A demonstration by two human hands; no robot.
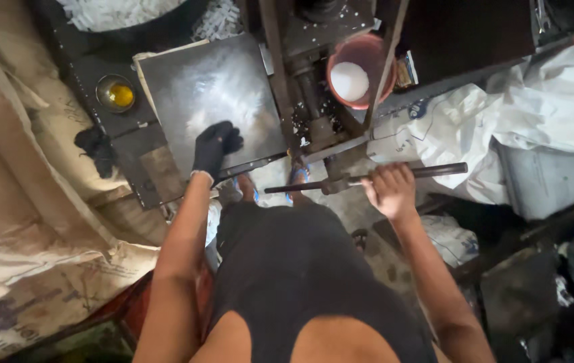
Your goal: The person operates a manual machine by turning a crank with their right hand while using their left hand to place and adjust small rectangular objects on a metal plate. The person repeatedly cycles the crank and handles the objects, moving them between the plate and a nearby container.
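My left hand (214,148), in a black glove, rests flat on the near edge of a shiny square metal plate (209,91) on a dark machine. My right hand (390,189), bare, is closed around a long dark metal lever bar (435,171) that runs sideways from the machine's middle column (307,87). Beyond the lever sits a reddish bowl (362,70) holding white material. My dark shorts and legs fill the lower middle of the view.
A small round metal cup with yellow liquid (116,93) stands left of the plate, with a black rag (96,148) below it. Brown sacks (24,222) cover the left side. White plastic bags (542,107) lie at the right. White shavings (119,12) fill a container at the top.
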